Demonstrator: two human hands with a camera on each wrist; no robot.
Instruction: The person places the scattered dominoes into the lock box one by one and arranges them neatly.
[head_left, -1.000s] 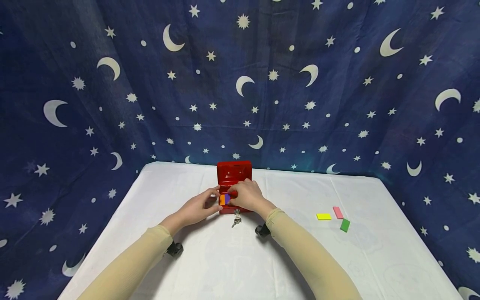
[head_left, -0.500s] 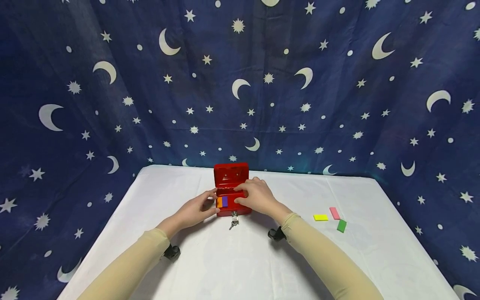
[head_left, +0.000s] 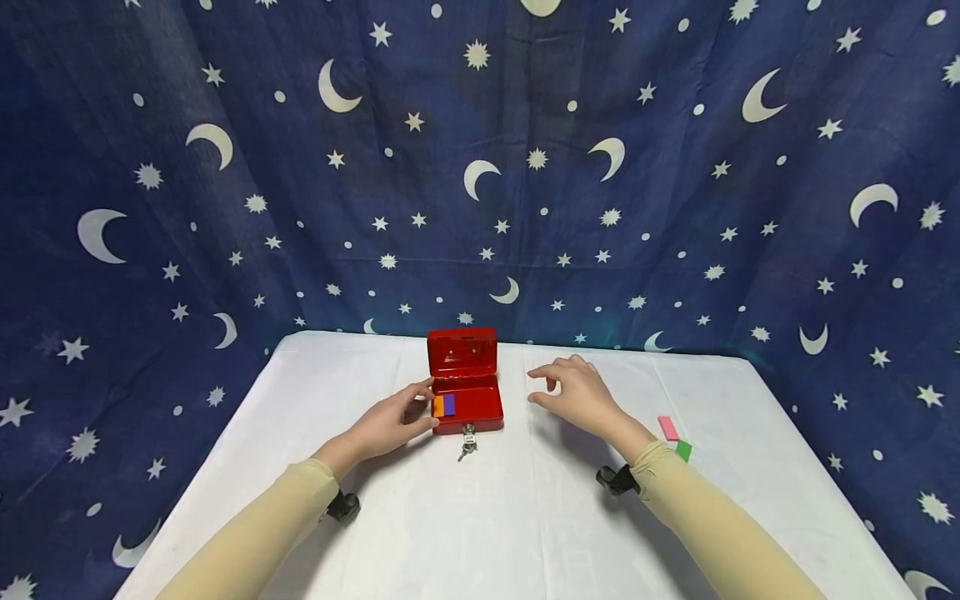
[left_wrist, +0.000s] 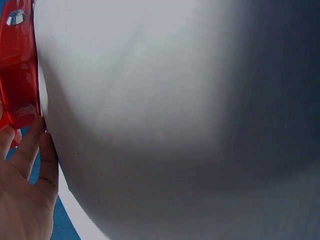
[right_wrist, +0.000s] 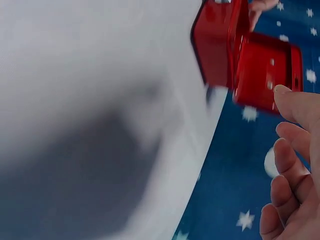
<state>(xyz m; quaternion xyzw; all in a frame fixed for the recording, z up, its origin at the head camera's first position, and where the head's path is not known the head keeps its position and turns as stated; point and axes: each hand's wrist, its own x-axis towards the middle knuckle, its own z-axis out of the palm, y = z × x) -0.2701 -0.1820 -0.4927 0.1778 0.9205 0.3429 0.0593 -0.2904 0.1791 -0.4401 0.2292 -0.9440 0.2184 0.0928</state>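
Observation:
A small red metal cash box (head_left: 480, 403) stands on the table with its lid raised. An orange block (head_left: 438, 406) and a purple block (head_left: 449, 405) lie side by side at its left end. Keys (head_left: 468, 447) hang from the lock at the front. My left hand (head_left: 384, 423) holds the box's left side, thumb at the front corner and fingertips toward the back. To the right of the box, my right hand (head_left: 581, 397) hovers with nothing in it, thumb and index finger spread apart. The right wrist view shows its fingers loosely bent.
A pink block (head_left: 667, 428) lies on the white tablecloth (head_left: 480, 533) beyond my right forearm. Next to it a green block (head_left: 683, 451) is partly covered by the sleeve. A dark blue curtain (head_left: 420, 192) with moons and stars hangs behind the table.
My right hand has let go of the purple block beside the orange one, left the box and moved right. It now hides the yellow block. My left hand stays at the box.

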